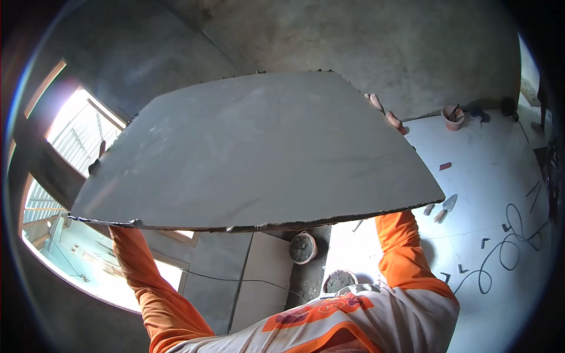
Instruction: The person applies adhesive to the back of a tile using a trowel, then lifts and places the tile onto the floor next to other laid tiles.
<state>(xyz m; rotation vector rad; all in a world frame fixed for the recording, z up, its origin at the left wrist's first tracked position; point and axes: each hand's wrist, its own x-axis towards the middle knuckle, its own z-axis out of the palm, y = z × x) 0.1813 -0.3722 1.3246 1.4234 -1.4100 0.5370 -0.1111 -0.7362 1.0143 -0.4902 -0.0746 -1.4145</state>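
Observation:
A large flat grey tile is lifted in front of me between both hands and fills the middle of the view. Its face looks smooth, and dark wet mortar clings along its edges. My right hand grips the right edge, with several fingertips curled over it. At the left edge my left hand holds on; just a little of its fingers shows. The palms and the underside of the tile are hidden.
White tiled floor on the right bears a trowel, a red block, a bucket of tools and a looping cable. Mortar buckets stand below the tile. Windows open at left; a grey wall rises beyond.

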